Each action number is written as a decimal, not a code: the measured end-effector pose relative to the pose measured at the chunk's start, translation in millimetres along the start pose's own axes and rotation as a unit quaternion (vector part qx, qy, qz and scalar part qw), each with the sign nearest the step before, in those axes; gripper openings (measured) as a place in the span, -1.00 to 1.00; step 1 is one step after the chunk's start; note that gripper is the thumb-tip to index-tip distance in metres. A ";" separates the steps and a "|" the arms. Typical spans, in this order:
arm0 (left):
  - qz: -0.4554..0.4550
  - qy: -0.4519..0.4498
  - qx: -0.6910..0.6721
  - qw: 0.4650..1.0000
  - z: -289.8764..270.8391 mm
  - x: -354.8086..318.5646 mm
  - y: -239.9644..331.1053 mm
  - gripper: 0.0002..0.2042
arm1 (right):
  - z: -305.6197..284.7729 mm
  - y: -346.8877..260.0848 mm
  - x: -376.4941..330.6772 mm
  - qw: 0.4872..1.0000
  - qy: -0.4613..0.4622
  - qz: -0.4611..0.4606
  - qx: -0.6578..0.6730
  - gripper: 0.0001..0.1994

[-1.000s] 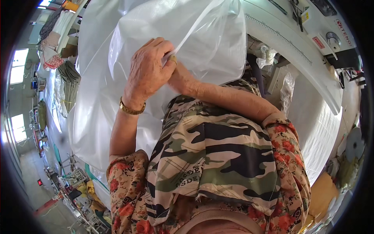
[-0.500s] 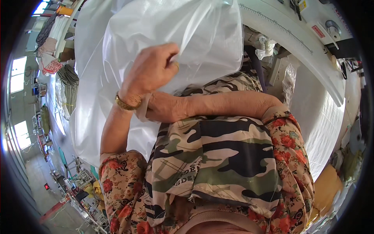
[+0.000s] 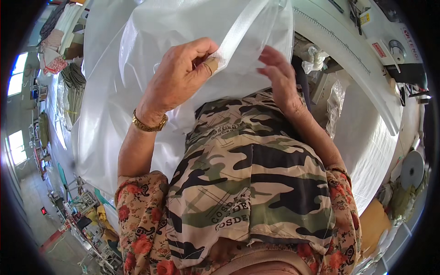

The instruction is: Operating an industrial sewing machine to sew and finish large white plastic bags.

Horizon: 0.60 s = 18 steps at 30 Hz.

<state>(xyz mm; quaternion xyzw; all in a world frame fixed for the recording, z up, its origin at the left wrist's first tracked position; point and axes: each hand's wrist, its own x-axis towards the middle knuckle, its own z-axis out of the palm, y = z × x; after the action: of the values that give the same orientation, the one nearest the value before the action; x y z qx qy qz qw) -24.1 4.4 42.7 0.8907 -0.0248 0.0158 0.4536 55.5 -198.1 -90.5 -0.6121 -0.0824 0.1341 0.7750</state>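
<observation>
A large, shiny white plastic sheet [image 3: 165, 59] hangs over the table side and my lap in soft folds. Along it runs a white woven strip [image 3: 240, 28], rising from my left hand toward the top of the view; whether it is the sheet's folded edge or a separate band, I cannot tell. My left hand [image 3: 178, 75], with a gold watch at the wrist, pinches the lower end of that strip between thumb and fingers. To its right, my right hand [image 3: 280, 80] is raised over the sheet, slightly blurred, fingers apart and holding nothing.
A white sewing machine [image 3: 389, 39] stands at the upper right, on a pale table with a measuring scale [image 3: 332, 34] along it. More white sheeting [image 3: 362, 142] hangs at the right. Stacked fabric [image 3: 73, 87] and equipment line the left side. A camouflage apron [image 3: 275, 183] covers my front.
My right hand has moved from beside my left wrist to the right and up, over the sheet. The strip now shows clearly in my left hand.
</observation>
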 end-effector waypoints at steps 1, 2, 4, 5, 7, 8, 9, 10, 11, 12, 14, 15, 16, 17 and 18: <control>0.015 -0.006 0.005 1.000 -1.4 1.4 1.6 -0.89 | 2.8 5.4 0.4 0.998 -0.066 0.017 0.014 -0.63; 0.011 -0.010 -0.021 1.000 -1.7 1.7 3.3 -0.88 | 4.4 8.4 0.9 0.988 -0.147 0.030 0.022 -0.63; 0.009 -0.017 -0.046 0.999 -2.9 2.1 6.9 -0.87 | 7.8 7.0 -2.6 0.972 -0.226 0.069 -0.008 -0.69; -0.004 -0.014 -0.040 0.999 -3.2 2.2 8.4 -0.87 | 9.7 2.2 -2.6 0.944 -0.297 0.129 -0.065 -0.73; -0.019 -0.016 -0.036 0.999 -2.9 1.8 9.8 -0.87 | 7.0 -16.4 -18.2 0.945 -0.288 0.134 -0.075 -0.79; -0.017 -0.012 -0.048 0.999 -2.7 1.8 9.8 -0.87 | 5.9 -28.8 -25.8 0.952 -0.256 0.133 -0.107 -0.80; -0.025 -0.005 -0.065 0.998 -1.6 1.6 9.3 -0.87 | 4.8 -41.2 -33.5 0.956 -0.224 0.130 -0.139 -0.80; -0.012 -0.007 -0.060 0.998 -0.2 1.6 8.6 -0.87 | 5.3 -53.0 -42.8 0.970 -0.185 0.132 -0.089 -0.81; -0.017 -0.009 -0.071 0.997 1.9 1.5 7.6 -0.87 | 4.4 -64.7 -49.7 0.970 -0.183 0.135 -0.087 -0.81; -0.039 -0.016 -0.086 0.995 3.9 1.1 6.9 -0.87 | 3.4 -75.5 -56.0 0.961 -0.182 0.113 -0.178 -0.82; -0.029 -0.021 -0.073 0.997 8.8 0.4 6.1 -0.86 | 7.5 -88.9 -65.0 0.944 -0.181 0.030 -0.274 -0.83; -0.036 -0.033 -0.072 0.996 11.0 -0.2 6.3 -0.84 | 10.2 -93.2 -67.6 0.942 -0.180 0.045 -0.279 -0.83; -0.040 -0.035 -0.078 0.996 14.4 -1.0 6.7 -0.84 | 13.2 -95.6 -69.3 0.939 -0.197 -0.025 -0.280 -0.83; -0.042 -0.035 -0.077 0.996 17.3 -1.9 7.3 -0.84 | 16.4 -96.6 -70.2 0.932 -0.212 -0.095 -0.279 -0.84; -0.041 -0.037 -0.068 0.996 20.3 -2.6 7.8 -0.85 | 19.8 -96.1 -69.8 0.927 -0.225 -0.097 -0.283 -0.85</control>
<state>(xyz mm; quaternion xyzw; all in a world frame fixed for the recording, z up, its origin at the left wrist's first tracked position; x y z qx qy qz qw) -27.1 -16.5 37.0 0.8581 -0.0057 -0.0379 0.5121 -6.3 -221.9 10.1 -0.7489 -0.3481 0.1640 0.5395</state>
